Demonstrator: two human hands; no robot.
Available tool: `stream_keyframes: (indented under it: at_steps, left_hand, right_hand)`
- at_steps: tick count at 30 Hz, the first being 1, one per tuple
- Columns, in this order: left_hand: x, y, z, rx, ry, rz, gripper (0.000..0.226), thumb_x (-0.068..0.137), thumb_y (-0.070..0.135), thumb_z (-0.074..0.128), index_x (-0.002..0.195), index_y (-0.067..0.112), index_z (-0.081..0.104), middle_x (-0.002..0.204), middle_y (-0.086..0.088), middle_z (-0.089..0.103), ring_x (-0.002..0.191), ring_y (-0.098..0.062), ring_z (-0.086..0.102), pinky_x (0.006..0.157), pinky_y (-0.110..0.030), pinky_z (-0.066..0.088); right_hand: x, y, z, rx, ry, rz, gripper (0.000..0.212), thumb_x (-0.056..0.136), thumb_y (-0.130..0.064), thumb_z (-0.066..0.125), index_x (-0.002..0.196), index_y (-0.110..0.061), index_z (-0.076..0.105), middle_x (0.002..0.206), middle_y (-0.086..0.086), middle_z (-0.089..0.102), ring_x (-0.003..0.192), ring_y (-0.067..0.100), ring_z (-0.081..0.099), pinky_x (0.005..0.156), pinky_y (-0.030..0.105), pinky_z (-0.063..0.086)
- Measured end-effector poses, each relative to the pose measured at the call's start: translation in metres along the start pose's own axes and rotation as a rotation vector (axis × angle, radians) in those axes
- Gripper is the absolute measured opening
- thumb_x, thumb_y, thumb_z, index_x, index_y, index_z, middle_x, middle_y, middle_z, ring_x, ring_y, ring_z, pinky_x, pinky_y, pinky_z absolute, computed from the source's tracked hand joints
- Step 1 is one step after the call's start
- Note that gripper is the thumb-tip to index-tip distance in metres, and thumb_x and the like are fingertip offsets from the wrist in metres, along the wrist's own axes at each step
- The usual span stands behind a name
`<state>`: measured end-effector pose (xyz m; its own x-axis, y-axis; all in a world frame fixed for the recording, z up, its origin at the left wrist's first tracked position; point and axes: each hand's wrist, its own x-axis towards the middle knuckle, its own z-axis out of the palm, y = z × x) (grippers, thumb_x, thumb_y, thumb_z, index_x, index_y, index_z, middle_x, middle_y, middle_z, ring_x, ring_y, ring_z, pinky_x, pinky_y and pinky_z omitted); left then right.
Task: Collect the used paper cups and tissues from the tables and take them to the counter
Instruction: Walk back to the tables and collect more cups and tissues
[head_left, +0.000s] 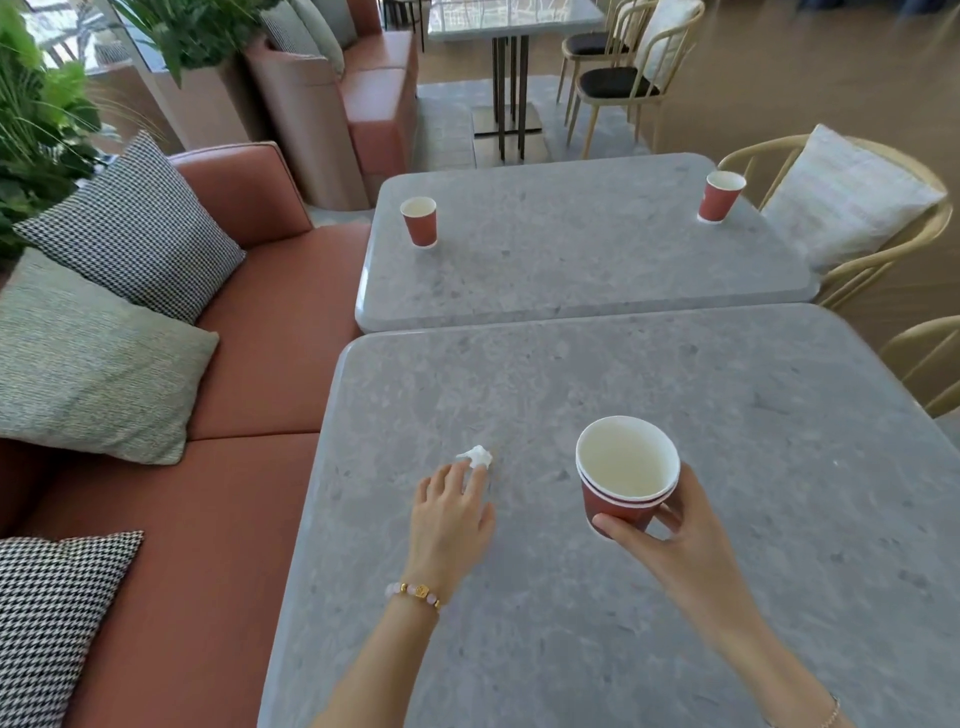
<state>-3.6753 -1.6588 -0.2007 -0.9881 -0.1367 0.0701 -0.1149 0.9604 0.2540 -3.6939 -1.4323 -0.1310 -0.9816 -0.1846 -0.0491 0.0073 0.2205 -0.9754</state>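
My right hand (662, 525) holds two stacked red paper cups (626, 475) above the near grey table (675, 597); the inner cup looks empty. A small crumpled white tissue (478, 456) lies on this table, and the fingertips of my left hand (452, 512) touch it with the fingers spread. On the far grey table (571, 260) stand two more red paper cups, one at the left (419, 222) and one at the right corner (721, 197).
A terracotta sofa (249, 415) with houndstooth and grey cushions runs along the left of both tables. Wooden chairs (883, 249) with cushions stand on the right. Plants fill the far left, and another table with chairs stands at the back.
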Motion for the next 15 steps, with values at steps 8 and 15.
stream_keyframes:
  at_steps: [8,15]
  left_hand:
    - [0.04,-0.01,0.024,0.107,-0.135,0.001,0.051,0.094,0.02,0.042,0.143,0.024,0.03,0.152,0.0,0.024,0.136,-0.018,0.027,0.106,-0.034,0.026]
    - [0.056,-0.006,0.034,0.066,-0.113,0.013,0.04,0.082,-0.003,0.048,0.118,0.012,0.058,0.123,-0.007,0.055,0.104,-0.028,0.055,0.083,-0.037,0.04]
  right_hand:
    - [0.007,0.012,-0.012,0.008,0.014,0.064,0.067,0.062,-0.017,0.087,0.103,-0.057,0.051,0.106,-0.029,0.063,0.1,-0.009,0.06,0.081,0.023,0.044]
    - [0.008,0.017,-0.025,-0.005,0.065,0.102,0.069,0.061,-0.019,0.088,0.102,-0.06,0.05,0.106,-0.032,0.062,0.099,-0.013,0.059,0.079,0.019,0.042]
